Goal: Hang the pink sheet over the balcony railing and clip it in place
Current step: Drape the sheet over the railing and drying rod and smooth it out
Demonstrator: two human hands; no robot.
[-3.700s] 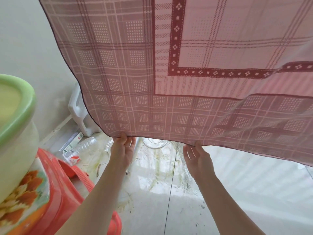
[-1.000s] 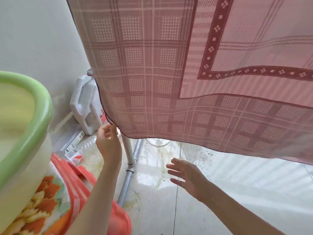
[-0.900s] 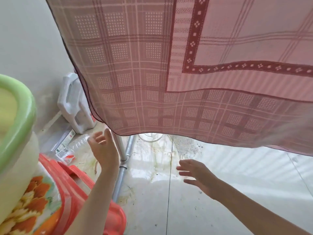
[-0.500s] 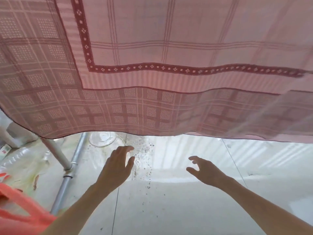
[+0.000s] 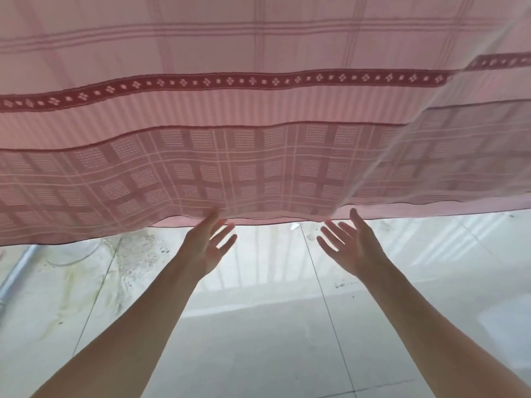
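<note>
The pink sheet (image 5: 258, 156), checked along its border with a dark red patterned band, hangs from above and fills the upper half of the head view. Its lower hem runs across the middle of the frame. A second layer of the sheet overlaps at the right. My left hand (image 5: 208, 245) is raised with fingers spread, its fingertips at the hem. My right hand (image 5: 352, 245) is also spread wide, palm up, just below the hem and apart from it. Neither hand holds anything. The railing and any clips are hidden.
Pale glossy floor tiles (image 5: 258, 326) lie below, stained and speckled with dirt at the left. A grey metal pipe (image 5: 17, 271) slants along the left edge. A clear round object (image 5: 74, 255) lies on the floor beneath the hem.
My view has swung right, so the green tub, red stool and white jug have left the frame. Both hands, which let go of the hem earlier, have risen toward it with fingers spread.
</note>
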